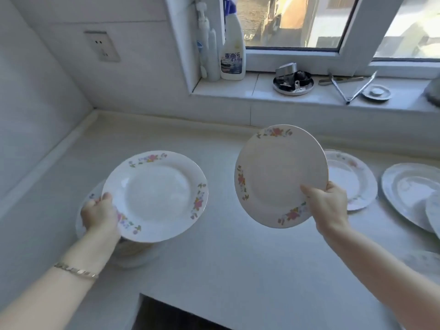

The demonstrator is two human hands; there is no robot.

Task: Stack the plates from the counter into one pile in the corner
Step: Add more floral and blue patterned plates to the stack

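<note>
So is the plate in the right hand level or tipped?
Tipped. The plate in the right hand shows its face to the camera, far rim raised, grip at its lower edge.

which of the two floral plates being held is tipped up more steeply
The floral-rimmed white plate in the right hand: its face tilts steeply toward the camera. The left hand holds its plate nearly level.

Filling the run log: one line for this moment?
left hand: floral plate above pile | right hand: tilted plate

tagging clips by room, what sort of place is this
Most likely a home kitchen: floral plates lie on a pale counter, a spray bottle of cleaner stands on the tiled windowsill, and each hand holds a plate.
</note>
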